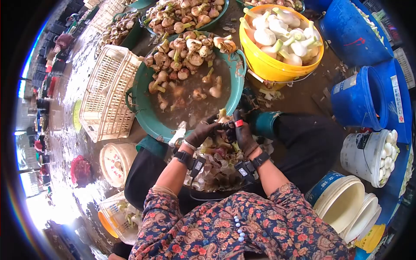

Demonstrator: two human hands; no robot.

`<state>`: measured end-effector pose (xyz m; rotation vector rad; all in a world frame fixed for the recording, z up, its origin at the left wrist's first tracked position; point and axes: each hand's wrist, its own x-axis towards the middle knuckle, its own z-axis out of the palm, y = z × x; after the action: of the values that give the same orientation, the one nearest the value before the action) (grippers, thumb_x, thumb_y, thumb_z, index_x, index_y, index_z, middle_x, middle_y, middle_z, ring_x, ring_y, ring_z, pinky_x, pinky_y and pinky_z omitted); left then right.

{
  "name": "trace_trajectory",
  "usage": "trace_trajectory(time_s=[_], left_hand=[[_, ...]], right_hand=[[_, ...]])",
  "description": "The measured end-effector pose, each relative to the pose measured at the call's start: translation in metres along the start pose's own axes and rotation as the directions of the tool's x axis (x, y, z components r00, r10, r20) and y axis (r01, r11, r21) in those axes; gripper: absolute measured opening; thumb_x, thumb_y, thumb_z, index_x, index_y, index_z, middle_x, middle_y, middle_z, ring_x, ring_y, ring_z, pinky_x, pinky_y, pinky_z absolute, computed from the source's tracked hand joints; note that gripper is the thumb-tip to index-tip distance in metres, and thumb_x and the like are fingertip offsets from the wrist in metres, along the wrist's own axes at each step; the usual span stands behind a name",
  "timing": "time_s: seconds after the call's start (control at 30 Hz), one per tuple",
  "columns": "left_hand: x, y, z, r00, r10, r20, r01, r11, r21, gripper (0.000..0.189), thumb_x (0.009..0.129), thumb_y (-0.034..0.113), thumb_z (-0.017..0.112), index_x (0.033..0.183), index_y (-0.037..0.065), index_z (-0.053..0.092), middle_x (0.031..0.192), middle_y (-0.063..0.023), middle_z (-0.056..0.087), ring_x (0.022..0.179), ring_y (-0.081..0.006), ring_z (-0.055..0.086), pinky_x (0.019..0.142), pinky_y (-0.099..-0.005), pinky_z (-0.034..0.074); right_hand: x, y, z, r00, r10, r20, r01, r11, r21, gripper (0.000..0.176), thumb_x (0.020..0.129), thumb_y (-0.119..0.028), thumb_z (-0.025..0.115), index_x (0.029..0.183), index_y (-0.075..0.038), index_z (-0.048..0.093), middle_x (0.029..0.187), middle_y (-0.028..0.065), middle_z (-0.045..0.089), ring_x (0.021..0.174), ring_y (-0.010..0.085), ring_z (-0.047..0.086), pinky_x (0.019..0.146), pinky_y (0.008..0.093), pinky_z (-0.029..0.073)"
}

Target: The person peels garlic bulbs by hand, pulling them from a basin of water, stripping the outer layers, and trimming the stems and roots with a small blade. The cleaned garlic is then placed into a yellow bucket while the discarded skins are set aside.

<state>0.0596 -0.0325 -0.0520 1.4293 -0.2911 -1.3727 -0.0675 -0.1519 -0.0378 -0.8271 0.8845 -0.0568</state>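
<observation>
Both of my hands, in dark gloves, meet at the near rim of a green tub (145, 117). My left hand (203, 131) is closed around a garlic bulb (222, 116) that shows above the fingers. My right hand (244, 135), with a red band on one finger, is closed against the same bulb from the other side. Whether it also has a small tool is hidden. Below my hands lies a heap of garlic peelings (219, 171). In the tub, unpeeled garlic bulbs (184, 54) are piled above muddy water, and several float in it.
A yellow bucket (273, 71) of peeled garlic stands beyond my right hand. Blue buckets (355, 97) and a white bucket (362, 156) of white garlic are at the right. A cream plastic crate (108, 93) stands left of the tub, and a lidded pail (117, 164) sits near my left knee.
</observation>
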Motion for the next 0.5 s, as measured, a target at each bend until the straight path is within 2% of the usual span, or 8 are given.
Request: trace_trajectory(time_s=[0.07, 0.13, 0.17, 0.27, 0.3, 0.33, 0.37, 0.5], left_hand=[[-0.005, -0.001, 0.01, 0.994, 0.101, 0.035, -0.101, 0.995, -0.016, 0.047, 0.086, 0.021, 0.06, 0.126, 0.002, 0.046, 0.103, -0.0036, 0.06, 0.088, -0.0093, 0.057, 0.069, -0.0223, 0.048], [-0.019, 0.001, 0.019, 0.996, 0.04, 0.078, -0.035, 0.997, -0.072, 0.043, 0.087, 0.02, 0.058, 0.125, 0.003, 0.048, 0.104, -0.0019, 0.06, 0.088, -0.0089, 0.057, 0.069, -0.0219, 0.048], [-0.027, 0.0, 0.022, 0.981, 0.187, 0.052, -0.194, 0.955, 0.223, 0.04, 0.086, 0.019, 0.059, 0.122, 0.003, 0.05, 0.101, -0.0015, 0.06, 0.084, -0.0087, 0.057, 0.069, -0.0224, 0.048], [-0.043, 0.014, 0.032, 0.987, 0.126, -0.103, -0.109, 0.983, 0.149, 0.041, 0.079, 0.035, 0.067, 0.109, 0.008, 0.058, 0.081, 0.0031, 0.062, 0.072, -0.0024, 0.053, 0.056, -0.0175, 0.039], [-0.051, 0.026, 0.045, 0.971, 0.2, -0.134, -0.182, 0.974, 0.136, 0.042, 0.077, 0.032, 0.069, 0.109, 0.007, 0.059, 0.085, 0.0009, 0.063, 0.076, -0.0052, 0.056, 0.061, -0.0208, 0.044], [-0.051, 0.02, 0.047, 0.971, 0.194, -0.14, -0.175, 0.975, 0.135, 0.042, 0.077, 0.032, 0.069, 0.109, 0.007, 0.059, 0.085, 0.0009, 0.063, 0.076, -0.0052, 0.056, 0.061, -0.0208, 0.044], [-0.053, 0.022, 0.051, 0.936, 0.323, -0.138, -0.274, 0.918, 0.287, 0.045, 0.075, 0.031, 0.071, 0.11, 0.006, 0.059, 0.088, -0.0003, 0.063, 0.078, -0.007, 0.056, 0.065, -0.0231, 0.045], [-0.067, 0.034, 0.055, 0.876, 0.473, -0.09, -0.294, 0.674, 0.677, 0.057, 0.065, 0.03, 0.078, 0.112, 0.005, 0.059, 0.094, -0.0092, 0.064, 0.083, -0.02, 0.062, 0.077, -0.0318, 0.049]], right_hand=[[-0.009, -0.012, 0.003, 0.992, -0.031, 0.122, -0.008, 0.95, 0.312, 0.06, 0.083, -0.066, 0.044, 0.069, -0.009, 0.057, 0.051, -0.0021, 0.048, 0.041, 0.0077, 0.043, 0.04, 0.0212, 0.033], [-0.011, -0.012, -0.002, 0.958, 0.068, 0.279, -0.177, 0.906, 0.386, 0.065, 0.082, -0.07, 0.039, 0.067, -0.009, 0.057, 0.052, -0.0022, 0.049, 0.041, 0.0073, 0.042, 0.04, 0.0208, 0.034], [-0.018, -0.02, 0.001, 0.982, 0.0, 0.189, -0.049, 0.966, 0.256, 0.063, 0.082, -0.068, 0.042, 0.065, -0.009, 0.057, 0.052, -0.0022, 0.049, 0.041, 0.0081, 0.043, 0.041, 0.0214, 0.034], [-0.012, -0.018, 0.0, 0.98, -0.201, -0.012, 0.201, 0.98, -0.007, 0.057, 0.082, -0.061, 0.052, 0.062, -0.007, 0.059, 0.05, 0.0025, 0.05, 0.041, 0.0155, 0.046, 0.043, 0.0282, 0.039], [-0.003, -0.01, -0.002, 0.838, -0.542, -0.057, 0.504, 0.81, -0.3, 0.055, 0.081, -0.058, 0.056, 0.065, -0.006, 0.06, 0.052, 0.0064, 0.052, 0.043, 0.0204, 0.048, 0.045, 0.0318, 0.041], [0.004, 0.0, -0.006, 0.59, -0.807, 0.011, 0.671, 0.482, -0.564, 0.053, 0.08, -0.055, 0.059, 0.067, -0.004, 0.062, 0.053, 0.0103, 0.054, 0.045, 0.0253, 0.05, 0.048, 0.0353, 0.043], [-0.016, -0.009, -0.002, 0.752, -0.654, 0.079, 0.523, 0.521, -0.675, 0.049, 0.08, -0.05, 0.061, 0.073, -0.002, 0.064, 0.061, 0.0165, 0.058, 0.054, 0.0325, 0.056, 0.055, 0.0405, 0.046], [-0.022, -0.005, 0.007, 0.786, -0.598, 0.158, 0.403, 0.301, -0.864, 0.04, 0.084, -0.04, 0.057, 0.074, -0.002, 0.064, 0.07, 0.0213, 0.061, 0.068, 0.0386, 0.06, 0.06, 0.0457, 0.046]])
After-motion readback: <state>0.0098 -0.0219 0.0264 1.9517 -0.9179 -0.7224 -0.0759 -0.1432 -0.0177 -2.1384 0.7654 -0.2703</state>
